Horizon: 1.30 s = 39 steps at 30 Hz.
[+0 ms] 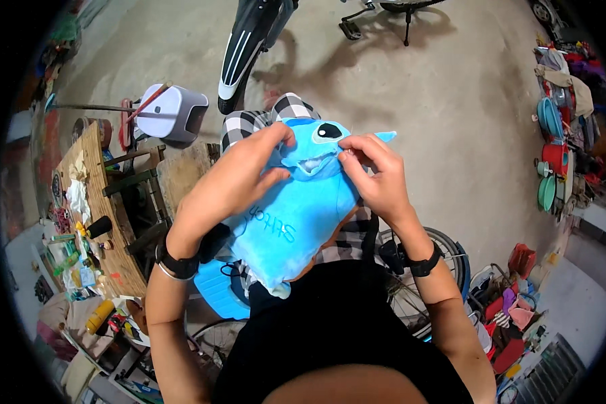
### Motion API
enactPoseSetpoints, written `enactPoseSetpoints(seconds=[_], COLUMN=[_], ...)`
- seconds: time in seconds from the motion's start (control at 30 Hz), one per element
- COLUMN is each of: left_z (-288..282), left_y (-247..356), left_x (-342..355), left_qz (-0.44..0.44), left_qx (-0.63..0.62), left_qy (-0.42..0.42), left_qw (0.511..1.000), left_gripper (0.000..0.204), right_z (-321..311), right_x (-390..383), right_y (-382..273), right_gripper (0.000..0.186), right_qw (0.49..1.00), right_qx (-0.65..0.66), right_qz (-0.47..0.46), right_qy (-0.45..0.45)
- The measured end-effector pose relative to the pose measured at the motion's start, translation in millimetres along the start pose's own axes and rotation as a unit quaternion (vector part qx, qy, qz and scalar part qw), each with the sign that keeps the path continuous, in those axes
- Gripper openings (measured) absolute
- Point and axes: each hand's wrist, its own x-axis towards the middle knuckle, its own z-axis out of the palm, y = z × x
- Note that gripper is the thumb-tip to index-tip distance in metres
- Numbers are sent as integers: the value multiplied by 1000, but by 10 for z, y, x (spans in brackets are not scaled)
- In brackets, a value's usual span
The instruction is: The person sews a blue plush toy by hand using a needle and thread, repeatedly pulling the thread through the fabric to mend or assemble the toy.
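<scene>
A light blue plush cushion [296, 222] rests across my lap on checkered trousers [246, 123]. It has a cartoon eye, dark stitched lettering on its body and a small ear-like point at the right. A gap near the eye shows white stuffing [310, 164]. My left hand [246, 172] grips the cushion's left side, thumb and fingers on either side of a fold. My right hand [378, 176] pinches the fabric at the right of the gap, thumb against fingers. Whether a needle or thread is between these fingertips is too small to tell.
A wooden workbench [118, 236] with cluttered small items stands at my left. Beyond it is a white and grey plastic stool [165, 111]. A black wheel fender [246, 50] is ahead, a bicycle wheel [411, 296] at lower right, and blue plastic [221, 289] below me.
</scene>
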Motion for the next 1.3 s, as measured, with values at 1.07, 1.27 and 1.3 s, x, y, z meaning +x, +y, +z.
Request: enactPoseSetpoints(seconds=[1.07, 1.27, 1.3], left_z=[343, 348, 346], left_y=[-372, -425, -428], left_x=[-257, -171, -151], left_qz=[72, 51, 54], left_qx=[-147, -148, -137], left_qy=[176, 162, 167], left_qw=[971, 974, 975], left_gripper=[11, 12, 12], right_z=[143, 94, 95], right_x=[118, 193, 190], right_y=[11, 180, 194], right_gripper=[11, 12, 12], right_qw=[996, 980, 981], right_qx=[-72, -140, -138], right_qz=[-7, -125, -121], right_qy=[-49, -68, -70])
